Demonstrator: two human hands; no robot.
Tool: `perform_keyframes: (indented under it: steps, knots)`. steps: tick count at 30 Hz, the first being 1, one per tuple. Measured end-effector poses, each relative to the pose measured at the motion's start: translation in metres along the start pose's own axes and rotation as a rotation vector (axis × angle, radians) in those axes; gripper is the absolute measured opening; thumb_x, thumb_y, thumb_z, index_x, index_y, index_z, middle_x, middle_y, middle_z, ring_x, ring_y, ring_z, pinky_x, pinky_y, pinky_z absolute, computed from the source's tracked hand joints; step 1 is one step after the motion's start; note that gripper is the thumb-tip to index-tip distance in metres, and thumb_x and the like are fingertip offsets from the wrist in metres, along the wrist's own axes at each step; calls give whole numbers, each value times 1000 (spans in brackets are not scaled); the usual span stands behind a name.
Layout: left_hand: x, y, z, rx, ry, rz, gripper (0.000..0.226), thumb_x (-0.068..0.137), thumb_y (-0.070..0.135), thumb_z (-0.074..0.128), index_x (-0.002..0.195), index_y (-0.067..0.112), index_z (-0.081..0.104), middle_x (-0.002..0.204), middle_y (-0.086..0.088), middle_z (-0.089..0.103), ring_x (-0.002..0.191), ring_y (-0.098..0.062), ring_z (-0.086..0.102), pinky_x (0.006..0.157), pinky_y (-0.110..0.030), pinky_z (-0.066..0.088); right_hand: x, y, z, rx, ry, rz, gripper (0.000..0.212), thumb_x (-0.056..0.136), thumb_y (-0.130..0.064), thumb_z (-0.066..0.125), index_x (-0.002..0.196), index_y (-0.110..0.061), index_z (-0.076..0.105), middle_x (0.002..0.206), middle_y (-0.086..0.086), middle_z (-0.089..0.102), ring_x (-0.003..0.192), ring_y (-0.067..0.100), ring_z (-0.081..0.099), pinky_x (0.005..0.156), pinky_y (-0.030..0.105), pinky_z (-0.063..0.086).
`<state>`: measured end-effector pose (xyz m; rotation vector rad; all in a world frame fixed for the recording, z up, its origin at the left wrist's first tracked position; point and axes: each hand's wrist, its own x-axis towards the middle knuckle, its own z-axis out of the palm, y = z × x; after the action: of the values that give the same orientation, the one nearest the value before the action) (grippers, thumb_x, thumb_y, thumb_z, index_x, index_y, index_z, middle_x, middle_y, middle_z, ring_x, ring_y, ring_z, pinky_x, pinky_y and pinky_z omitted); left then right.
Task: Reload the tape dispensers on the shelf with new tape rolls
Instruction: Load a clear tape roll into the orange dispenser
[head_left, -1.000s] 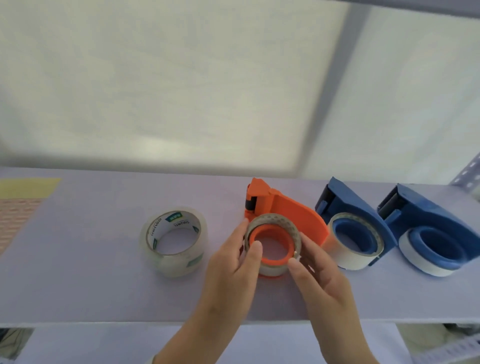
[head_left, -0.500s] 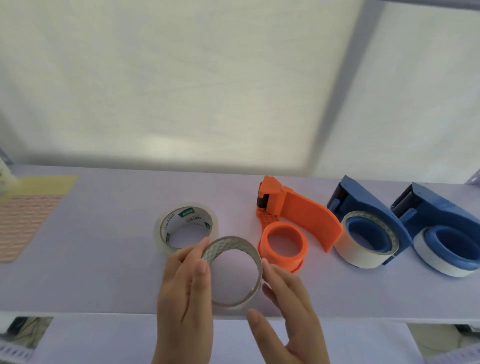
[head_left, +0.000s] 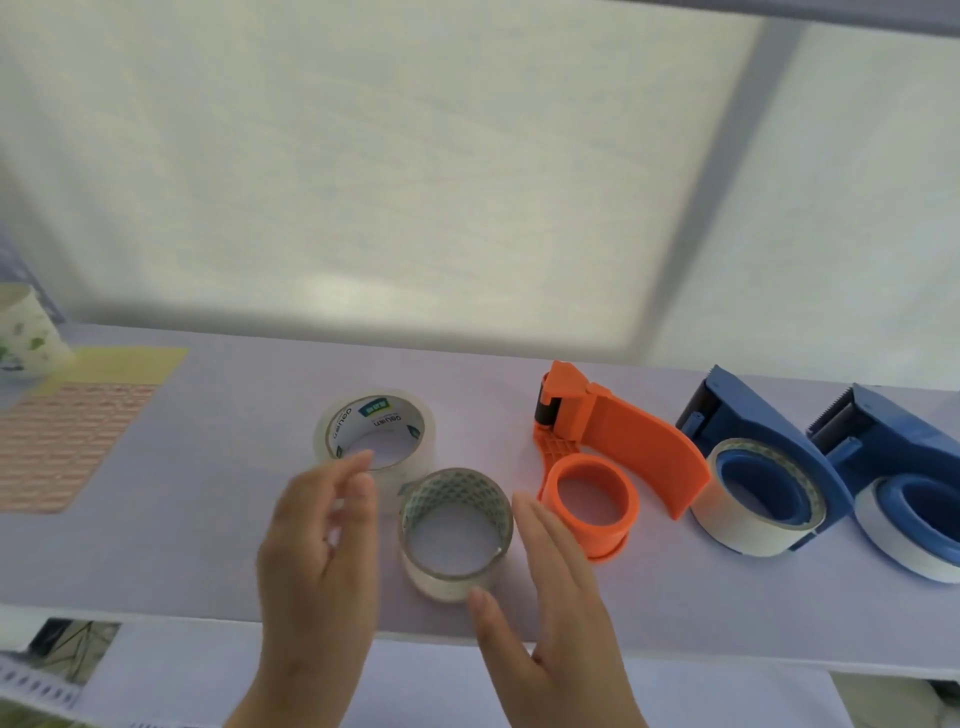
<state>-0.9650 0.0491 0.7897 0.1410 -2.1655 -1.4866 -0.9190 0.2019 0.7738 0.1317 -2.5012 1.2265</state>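
Observation:
An empty, see-through tape core (head_left: 453, 535) lies flat on the lilac shelf (head_left: 208, 519), near its front edge. My left hand (head_left: 319, 540) hovers just left of it, fingers spread, blurred. My right hand (head_left: 545, 587) is open beside the core's right side, its thumb tip at the core's front rim. Behind them lies a full clear tape roll (head_left: 375, 441). The orange dispenser (head_left: 597, 457) lies on its side to the right, its hub bare. Two blue dispensers (head_left: 758, 478) (head_left: 904, 493) further right carry white rolls.
A patterned paper cup (head_left: 26, 332) stands at the far left, next to a yellow patch and a pink woven mat (head_left: 62, 441). A white translucent panel closes the back of the shelf. Another shelf shows below the front edge.
The empty core came off the orange dispenser's hub, moved left and toward me, and now lies on the shelf. Both hands have let go of it and opened.

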Motion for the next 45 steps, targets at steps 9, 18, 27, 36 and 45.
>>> perform_keyframes:
  steps: [9,18,27,36,45]
  knots:
    - [47,-10,2,144,-203,-389,61,86,65,26,115,18,55,114,-8,63,106,-30,55,93,-45,45,96,-60,5,-536,-494,6,63,95,-55,27,147,-19,31,146,10,45,144,28,22,120,41,11]
    - [55,20,0,-138,-91,-253,30,95,48,33,85,41,61,86,16,67,91,-4,61,74,-29,45,107,-82,-12,-210,-414,31,54,96,-47,41,145,-22,40,155,-1,33,146,15,17,119,34,1]
    - [-13,61,36,-161,-522,39,52,89,57,20,103,29,62,101,7,69,102,-7,59,95,-41,45,59,-39,-112,216,-89,159,27,95,-34,48,99,-44,72,113,-35,66,119,-18,48,99,17,40]
    - [-32,66,56,469,-612,127,96,69,74,-11,135,27,42,141,15,48,142,4,14,119,-45,-8,40,4,-110,11,-64,370,29,88,-25,60,115,-34,67,124,-16,63,119,-3,53,104,23,37]
    - [-27,63,61,854,-557,252,58,76,60,37,96,18,72,88,6,78,106,-16,67,103,-62,36,47,17,-102,-380,-97,195,26,85,-32,65,110,-28,71,98,-25,62,88,0,55,77,11,41]
